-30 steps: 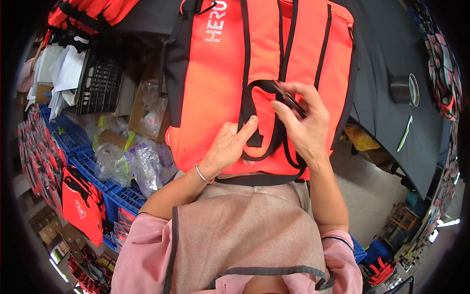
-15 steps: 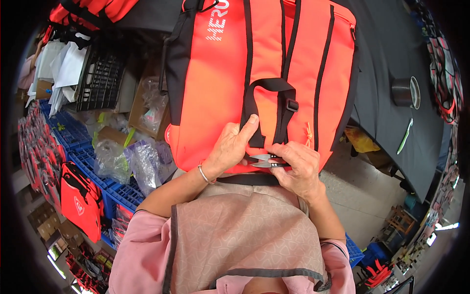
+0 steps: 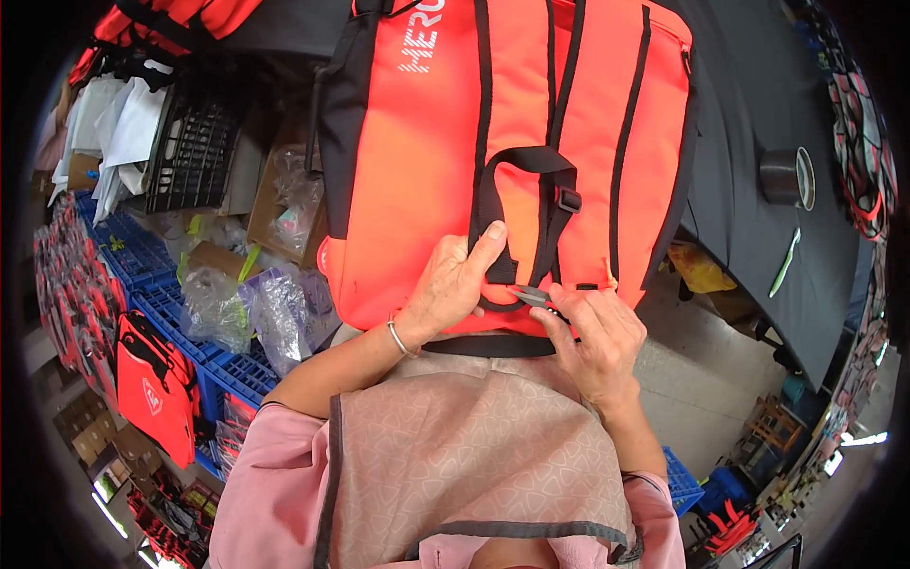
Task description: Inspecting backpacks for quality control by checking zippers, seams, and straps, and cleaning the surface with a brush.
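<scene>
A bag workshop: an orange backpack (image 3: 502, 142) on a black surface (image 3: 749, 104), blue crates (image 3: 152, 275), stacked red bags (image 3: 152, 384), bagged parts (image 3: 251, 308).

A black-covered table (image 3: 749, 85) carries the orange backpack (image 3: 445, 161), which hangs over its near edge, a dark roll of tape (image 3: 787, 176) and a green pen-like tool (image 3: 785, 263).
</scene>
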The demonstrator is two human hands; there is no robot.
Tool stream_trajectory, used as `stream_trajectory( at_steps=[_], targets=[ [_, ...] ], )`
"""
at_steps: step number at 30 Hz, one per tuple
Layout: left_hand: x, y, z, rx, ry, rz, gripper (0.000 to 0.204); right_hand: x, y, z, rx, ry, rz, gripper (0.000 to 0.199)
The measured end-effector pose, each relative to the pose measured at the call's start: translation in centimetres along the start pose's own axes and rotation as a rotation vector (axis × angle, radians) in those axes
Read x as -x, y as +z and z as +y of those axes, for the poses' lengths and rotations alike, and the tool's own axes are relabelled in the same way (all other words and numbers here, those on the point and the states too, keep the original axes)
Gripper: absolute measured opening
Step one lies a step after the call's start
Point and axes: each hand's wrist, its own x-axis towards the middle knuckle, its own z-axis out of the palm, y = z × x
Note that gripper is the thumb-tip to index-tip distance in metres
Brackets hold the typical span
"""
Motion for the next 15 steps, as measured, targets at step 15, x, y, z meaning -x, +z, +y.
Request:
stream_trajectory(
  at_steps=[15],
  targets=[
    [1.0, -0.3, 0.4, 0.257, 0.016, -0.229, 0.029, -2.7, 1.1, 1.0, -0.827, 0.518, 0.043, 0.016]
  ],
)
